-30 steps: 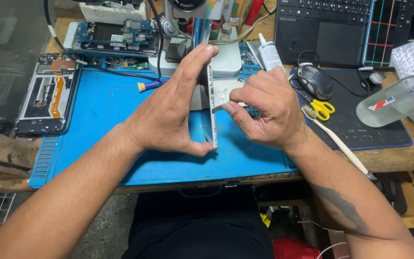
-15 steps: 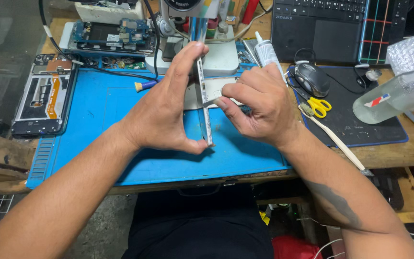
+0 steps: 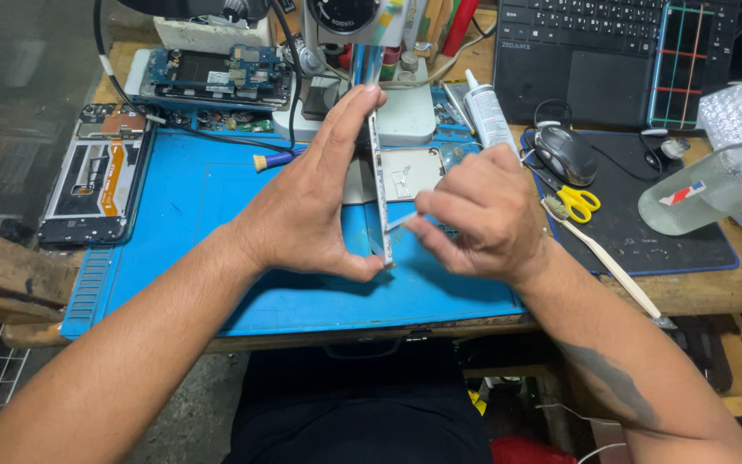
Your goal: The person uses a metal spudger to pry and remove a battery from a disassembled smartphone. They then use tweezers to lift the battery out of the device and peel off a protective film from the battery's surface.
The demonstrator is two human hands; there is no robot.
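My left hand (image 3: 307, 202) holds a thin phone panel (image 3: 380, 185) on edge, upright over the blue work mat (image 3: 191, 193), with the thumb at its lower end and the fingertips at its top. My right hand (image 3: 483, 215) is closed around a small pale tool (image 3: 399, 222) whose tip touches the panel's right face near the lower half. What lies on the panel's left face is hidden by my left hand.
An opened phone frame (image 3: 92, 180) lies at the mat's left edge. A microscope base (image 3: 405, 116) and circuit boards (image 3: 208, 73) stand behind. To the right are a glue bottle (image 3: 487, 112), mouse (image 3: 564, 155), yellow scissors (image 3: 577, 202), toothbrush (image 3: 599, 253), clear bottle (image 3: 710, 189) and laptop (image 3: 611, 60).
My right hand has slid down along the panel's right side, and the tool tip now meets it lower. The left hand keeps the panel upright in the same grip.
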